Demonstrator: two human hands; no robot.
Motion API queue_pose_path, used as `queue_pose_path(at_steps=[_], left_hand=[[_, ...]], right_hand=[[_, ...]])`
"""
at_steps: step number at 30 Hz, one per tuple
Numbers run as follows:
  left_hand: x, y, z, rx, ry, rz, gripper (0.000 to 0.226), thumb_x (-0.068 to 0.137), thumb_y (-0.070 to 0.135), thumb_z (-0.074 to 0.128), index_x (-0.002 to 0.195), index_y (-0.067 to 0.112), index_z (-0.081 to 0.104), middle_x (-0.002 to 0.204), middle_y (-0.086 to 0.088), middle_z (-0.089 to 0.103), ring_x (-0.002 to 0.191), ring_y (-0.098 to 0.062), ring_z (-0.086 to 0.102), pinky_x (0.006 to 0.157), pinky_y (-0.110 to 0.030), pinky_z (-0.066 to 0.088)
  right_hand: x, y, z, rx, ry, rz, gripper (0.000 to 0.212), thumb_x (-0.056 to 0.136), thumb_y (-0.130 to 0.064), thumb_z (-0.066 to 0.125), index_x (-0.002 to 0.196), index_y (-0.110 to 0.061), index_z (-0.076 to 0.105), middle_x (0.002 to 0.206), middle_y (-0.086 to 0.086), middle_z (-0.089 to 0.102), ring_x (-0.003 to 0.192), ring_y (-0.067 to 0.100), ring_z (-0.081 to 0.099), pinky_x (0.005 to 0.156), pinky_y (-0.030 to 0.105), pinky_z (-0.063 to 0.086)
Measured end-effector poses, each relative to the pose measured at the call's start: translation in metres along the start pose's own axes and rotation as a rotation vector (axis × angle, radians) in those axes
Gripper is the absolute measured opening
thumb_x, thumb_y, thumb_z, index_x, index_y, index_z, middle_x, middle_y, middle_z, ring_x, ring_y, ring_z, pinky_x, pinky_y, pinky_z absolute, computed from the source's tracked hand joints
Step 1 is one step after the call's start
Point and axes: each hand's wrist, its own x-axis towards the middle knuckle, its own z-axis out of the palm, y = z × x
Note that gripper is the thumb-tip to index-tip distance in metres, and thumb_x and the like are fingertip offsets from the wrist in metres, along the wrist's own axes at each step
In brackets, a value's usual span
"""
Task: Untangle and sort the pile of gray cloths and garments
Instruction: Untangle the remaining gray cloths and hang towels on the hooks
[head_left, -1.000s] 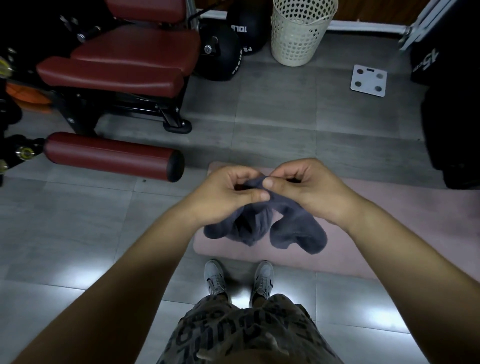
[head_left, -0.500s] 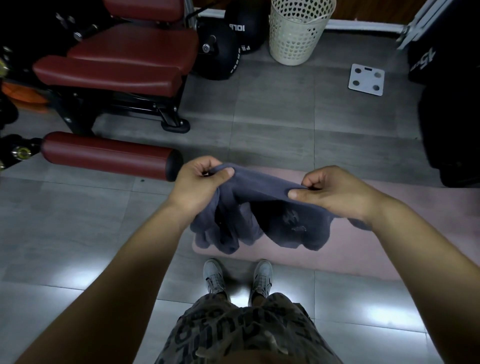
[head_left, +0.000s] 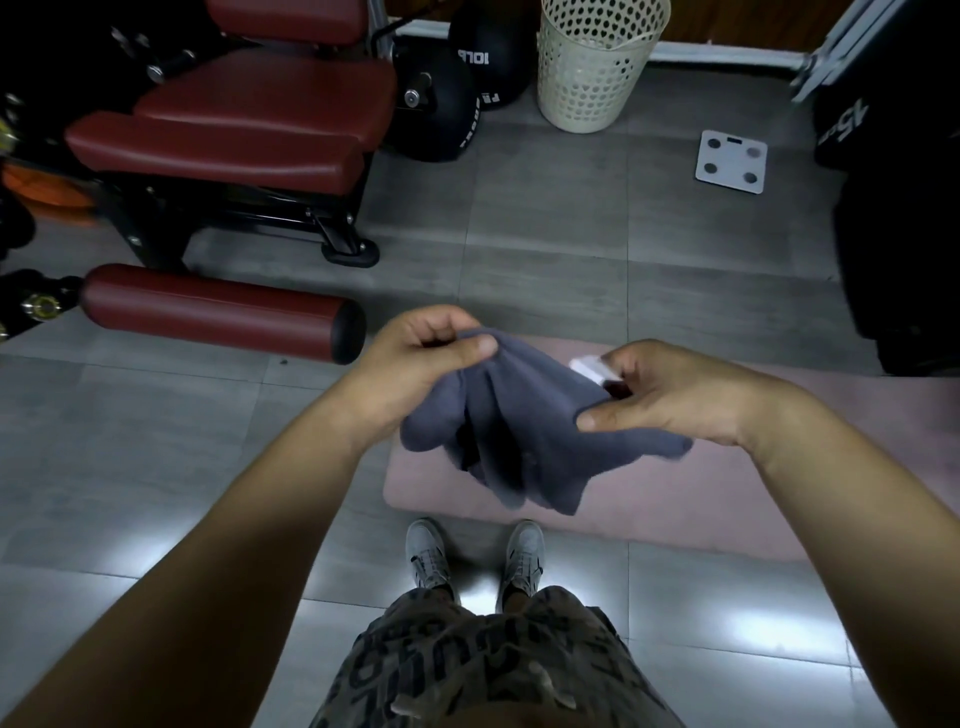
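Gray cloth (head_left: 524, 431): bunched and hanging between your hands, above the pink mat (head_left: 727, 499). Its lower folds blur, so you cannot tell what garment it is.
White tag (head_left: 589, 368): blurred at the cloth's right edge, just beside your right fingers; any print is unreadable.
Basket (head_left: 597, 78): cream and perforated, on the floor well beyond the mat. Its rim is cut off at the top and its contents are hidden.
Left hand (head_left: 415, 364): your thumb and curled fingers pinch the cloth's upper left edge.
Right hand (head_left: 670, 389): it pinches the right edge, thumb low and fingers above.
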Motion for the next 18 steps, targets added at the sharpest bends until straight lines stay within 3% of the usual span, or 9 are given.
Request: queue_pose_path(at_steps=[2,5,10,14,16,18], left_hand=[[-0.001,-0.005,-0.004,-0.053,0.048,-0.012,0.014,0.091,0.004,0.065,0.077,0.010,0.064,0.067,0.006,0.063,0.066,-0.005,0.059,0.068,-0.017,0.048],[-0.002,-0.014,-0.003,-0.036,0.102,-0.042,0.016,0.091,0.006,0.066,0.076,0.009,0.063,0.069,0.001,0.062,0.068,-0.009,0.058,0.069,-0.021,0.048],[0.002,-0.018,-0.005,-0.146,0.283,-0.091,0.022,0.092,0.008,0.067,0.072,0.015,0.061,0.072,0.000,0.062,0.072,-0.012,0.060,0.072,-0.025,0.049],[0.006,-0.023,0.000,-0.110,0.377,-0.150,0.023,0.092,0.012,0.068,0.071,0.018,0.060,0.069,0.003,0.060,0.071,-0.012,0.058,0.071,-0.027,0.049],[0.007,-0.026,0.008,-0.037,0.415,-0.186,0.009,0.091,0.016,0.071,0.091,0.017,0.062,0.081,0.005,0.064,0.082,-0.014,0.062,0.077,-0.028,0.051],[0.007,-0.028,0.017,0.046,0.451,-0.224,0.036,0.089,0.018,0.074,0.119,0.019,0.054,0.096,0.008,0.062,0.092,-0.010,0.063,0.081,-0.022,0.053]], right_hand=[[-0.003,0.009,-0.003,0.047,0.037,0.017,0.011,0.087,-0.024,0.077,0.085,-0.014,0.074,0.082,0.004,0.070,0.078,0.013,0.062,0.076,0.032,0.046],[-0.007,0.013,-0.005,0.140,0.140,0.018,0.010,0.092,-0.016,0.071,0.086,-0.008,0.072,0.084,0.008,0.072,0.078,0.015,0.064,0.078,0.033,0.048],[-0.008,0.019,-0.008,0.060,0.249,0.084,0.022,0.093,-0.027,0.069,0.075,-0.015,0.067,0.062,0.000,0.059,0.059,0.015,0.051,0.056,0.031,0.043],[-0.005,0.011,0.001,0.398,0.321,-0.057,0.011,0.088,-0.022,0.069,0.095,-0.014,0.064,0.060,0.006,0.061,0.045,0.015,0.046,0.042,0.024,0.041],[-0.001,0.007,0.005,0.630,0.286,-0.153,0.023,0.074,-0.030,0.078,0.089,-0.016,0.068,0.062,0.004,0.063,0.047,0.012,0.054,0.042,0.022,0.046],[0.003,0.004,0.010,0.730,0.193,-0.230,0.032,0.062,-0.037,0.088,0.083,-0.016,0.076,0.070,0.004,0.069,0.059,0.015,0.066,0.051,0.023,0.055]])
